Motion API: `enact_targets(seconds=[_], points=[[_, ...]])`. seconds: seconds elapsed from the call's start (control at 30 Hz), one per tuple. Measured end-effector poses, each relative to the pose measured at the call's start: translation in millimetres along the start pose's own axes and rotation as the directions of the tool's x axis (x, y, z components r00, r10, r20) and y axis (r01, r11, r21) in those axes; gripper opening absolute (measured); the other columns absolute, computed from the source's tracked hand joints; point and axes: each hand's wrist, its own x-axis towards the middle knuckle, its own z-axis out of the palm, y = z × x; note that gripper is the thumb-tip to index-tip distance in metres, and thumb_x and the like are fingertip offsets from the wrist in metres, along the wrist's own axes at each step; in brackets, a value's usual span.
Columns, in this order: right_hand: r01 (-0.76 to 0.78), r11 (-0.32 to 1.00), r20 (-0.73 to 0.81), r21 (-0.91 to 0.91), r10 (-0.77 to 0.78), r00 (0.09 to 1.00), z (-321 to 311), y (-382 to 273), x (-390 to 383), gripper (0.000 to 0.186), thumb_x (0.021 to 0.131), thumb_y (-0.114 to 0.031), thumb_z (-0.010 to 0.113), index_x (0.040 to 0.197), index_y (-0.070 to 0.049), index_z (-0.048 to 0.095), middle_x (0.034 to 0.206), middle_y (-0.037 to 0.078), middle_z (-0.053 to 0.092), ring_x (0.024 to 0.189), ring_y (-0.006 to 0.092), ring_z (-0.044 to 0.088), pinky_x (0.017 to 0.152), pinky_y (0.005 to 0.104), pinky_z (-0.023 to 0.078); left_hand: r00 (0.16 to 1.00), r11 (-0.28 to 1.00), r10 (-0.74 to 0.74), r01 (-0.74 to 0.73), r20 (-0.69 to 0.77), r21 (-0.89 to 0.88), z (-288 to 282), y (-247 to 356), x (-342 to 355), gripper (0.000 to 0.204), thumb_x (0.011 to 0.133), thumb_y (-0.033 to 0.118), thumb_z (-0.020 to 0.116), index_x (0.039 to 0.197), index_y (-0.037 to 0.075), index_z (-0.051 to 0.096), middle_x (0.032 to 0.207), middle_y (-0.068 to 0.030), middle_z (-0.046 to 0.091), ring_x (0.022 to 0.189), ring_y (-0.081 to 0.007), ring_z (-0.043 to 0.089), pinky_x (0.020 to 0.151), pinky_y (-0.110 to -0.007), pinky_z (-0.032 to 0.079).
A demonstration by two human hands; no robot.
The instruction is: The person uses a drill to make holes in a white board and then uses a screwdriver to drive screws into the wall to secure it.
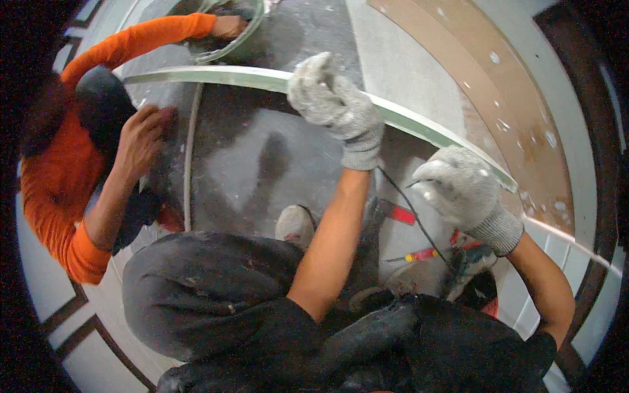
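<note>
My left hand (334, 108), in a pale grey knit glove, is closed in front of a long, thin green-and-white strip (229, 76). Its fingers hide what they hold, if anything. To its right, my right hand (462, 190) wears a matching glove and is also closed, its fingers curled toward the left hand. A dark speck shows at those fingertips, too small to name. The strip runs behind both gloves, from upper left down to the right, and I cannot tell whether either hand grips it.
At left crouches a co-worker in an orange top (59, 196), one hand inside a green bucket (259, 33). A dark cable (409, 203), a red-and-yellow handled tool (421, 254) and a red-and-black object (398, 213) are by my feet. Brown boards (504, 98) lie at upper right.
</note>
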Motion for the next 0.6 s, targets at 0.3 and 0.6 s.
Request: enact_targets(seconds=[0.3,0.6], points=[[-0.277,0.958,0.46,0.074,0.214,0.862,52.1,24.5,-89.0,0.017,0.093,-0.027,0.067,0.1,-0.012,0.069,0.099,0.013,0.066,0.1,0.0341,0.066,0.09,0.0478,0.053,0.999,0.999,-0.047,0.047,-0.026,-0.008,3.7,4.0,-6.5,0.026,0.09,0.003,0.055,0.113,0.002,0.067,0.112,-0.0126,0.063,0.112,-0.0308,0.054,0.103,-0.047,0.04],[-0.179,0.974,0.415,-0.138,0.221,0.883,139.6,126.9,-242.1,0.033,0.099,-0.032,0.057,0.115,-0.008,0.072,0.131,0.022,0.063,0.126,0.0421,0.055,0.113,0.0491,0.042,0.996,0.996,-0.084,0.084,-0.006,0.029,-1.7,2.6,-17.7,0.055,0.092,0.01,0.06,0.142,-0.001,0.04,0.137,-0.0202,0.045,0.127,-0.036,0.045,0.115,-0.048,0.033]])
